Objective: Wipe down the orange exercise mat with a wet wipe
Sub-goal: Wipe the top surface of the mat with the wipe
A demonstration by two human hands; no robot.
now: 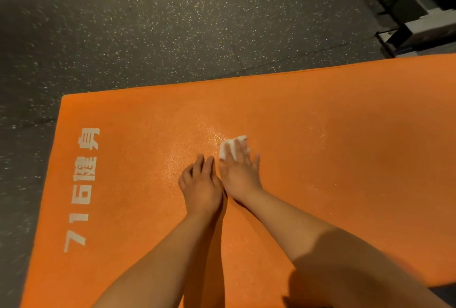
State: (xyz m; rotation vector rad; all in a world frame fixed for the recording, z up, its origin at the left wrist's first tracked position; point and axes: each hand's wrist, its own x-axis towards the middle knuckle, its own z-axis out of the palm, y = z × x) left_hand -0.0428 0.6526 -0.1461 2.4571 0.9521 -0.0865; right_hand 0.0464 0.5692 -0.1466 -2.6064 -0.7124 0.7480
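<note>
Orange foam exercise mat (345,159) on speckled floor (148,24): flat-fingered right hand (240,172) presses crumpled white wet wipe (228,146); mat's length runs rightward.

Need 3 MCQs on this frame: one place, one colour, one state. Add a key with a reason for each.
1. Where is the wet wipe?
A) under the fingers of the right hand
B) in a bucket
C) on a shelf

2. What colour is the print on the orange exercise mat?
A) black
B) white
C) blue

3. How does the right hand meet the wipe?
A) straight fingers press it onto the mat
B) it is balled inside a fist
C) no contact

Key:
1 A, the wipe pokes out from beneath those fingers.
2 B, the lettering near the mat's left edge is white.
3 A, the fingers lie flat across it.
</note>
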